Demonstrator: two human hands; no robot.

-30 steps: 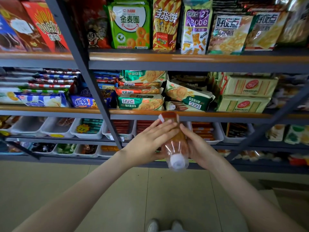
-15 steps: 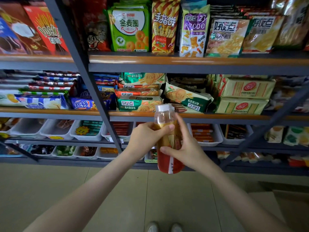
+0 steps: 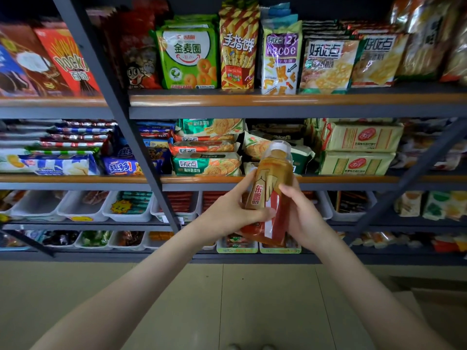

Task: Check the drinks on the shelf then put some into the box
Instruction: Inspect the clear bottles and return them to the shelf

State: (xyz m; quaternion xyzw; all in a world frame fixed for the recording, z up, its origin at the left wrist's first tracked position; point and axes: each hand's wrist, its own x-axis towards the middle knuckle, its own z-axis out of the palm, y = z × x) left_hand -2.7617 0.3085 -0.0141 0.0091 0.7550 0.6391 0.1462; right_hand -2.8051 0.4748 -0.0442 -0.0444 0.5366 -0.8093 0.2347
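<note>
Drink bottle (image 3: 271,190) gripped upright, tilted, by both hands: left (image 3: 233,214), right (image 3: 302,218).

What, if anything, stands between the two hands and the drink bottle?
Nothing visible does. The left hand and the right hand both grip the drink bottle, one on each side, holding it in the air in front of the shelves.

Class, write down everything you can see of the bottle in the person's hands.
The bottle looks like clear plastic, filled with amber drink, with a white cap and a red-and-gold label. It is closed, cap up, leaning right, in front of the shelves. The left hand grips its lower part, thumb across the label; the right hand holds its other side.
</note>
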